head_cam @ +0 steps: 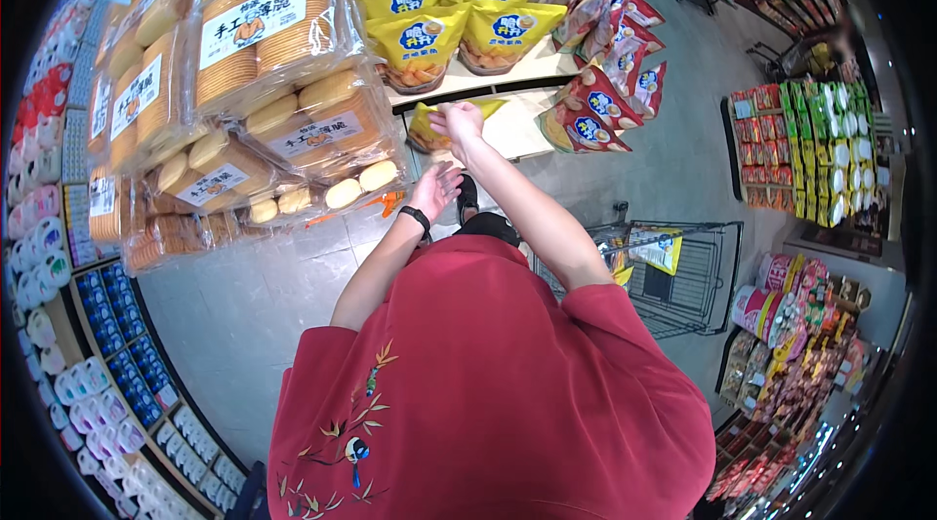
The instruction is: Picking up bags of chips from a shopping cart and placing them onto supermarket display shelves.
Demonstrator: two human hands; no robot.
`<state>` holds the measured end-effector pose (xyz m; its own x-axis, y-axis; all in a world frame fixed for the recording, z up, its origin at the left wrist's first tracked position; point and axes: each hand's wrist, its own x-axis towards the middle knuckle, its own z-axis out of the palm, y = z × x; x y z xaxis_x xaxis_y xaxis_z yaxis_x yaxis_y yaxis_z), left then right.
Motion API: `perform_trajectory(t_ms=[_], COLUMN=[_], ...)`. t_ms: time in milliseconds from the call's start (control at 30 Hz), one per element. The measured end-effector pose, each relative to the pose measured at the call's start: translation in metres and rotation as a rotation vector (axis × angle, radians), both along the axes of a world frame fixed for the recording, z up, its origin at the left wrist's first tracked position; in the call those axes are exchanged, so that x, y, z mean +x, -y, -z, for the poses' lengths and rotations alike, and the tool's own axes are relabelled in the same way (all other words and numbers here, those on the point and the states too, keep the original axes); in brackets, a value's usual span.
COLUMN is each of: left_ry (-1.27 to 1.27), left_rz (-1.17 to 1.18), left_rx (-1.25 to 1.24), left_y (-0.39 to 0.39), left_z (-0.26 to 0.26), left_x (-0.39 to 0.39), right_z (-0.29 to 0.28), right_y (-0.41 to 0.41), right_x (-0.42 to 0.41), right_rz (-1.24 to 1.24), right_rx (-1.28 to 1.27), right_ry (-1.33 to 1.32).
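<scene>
My right hand grips the top of a yellow snack bag over a low pale shelf. Just below it my left hand, with a black band on the wrist, has its fingers apart and holds nothing. Several yellow snack bags stand upright in rows on the higher shelf in front. Red snack bags lean in a cluster at that shelf's right end. To the left rises a stack of clear-wrapped packs of thin round biscuits, close to my left hand.
A wire shopping cart holding yellow packages stands at my right. Shelves of white bottles and blue packages line the left side. Racks of red, green and yellow snacks stand farther right. Grey floor tiles show around me.
</scene>
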<state>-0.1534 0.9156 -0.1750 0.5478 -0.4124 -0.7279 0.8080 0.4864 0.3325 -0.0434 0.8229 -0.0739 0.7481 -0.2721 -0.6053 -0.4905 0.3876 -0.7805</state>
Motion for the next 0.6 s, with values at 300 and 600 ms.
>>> perform_trajectory(t_ms=[300, 600], left_ry=[0.039, -0.014], left_rz=[-0.254, -0.222], left_rx=[-0.063, -0.021], left_y=[0.003, 0.032], left_z=[-0.005, 0.003], left_x=[0.024, 0.049], right_z=[-0.024, -0.012], right_y=[0.03, 0.091], right_x=[0.005, 0.042], right_rz=[-0.627, -1.065], right_rx=[-0.903, -1.396], right_ry=[0.415, 0.476])
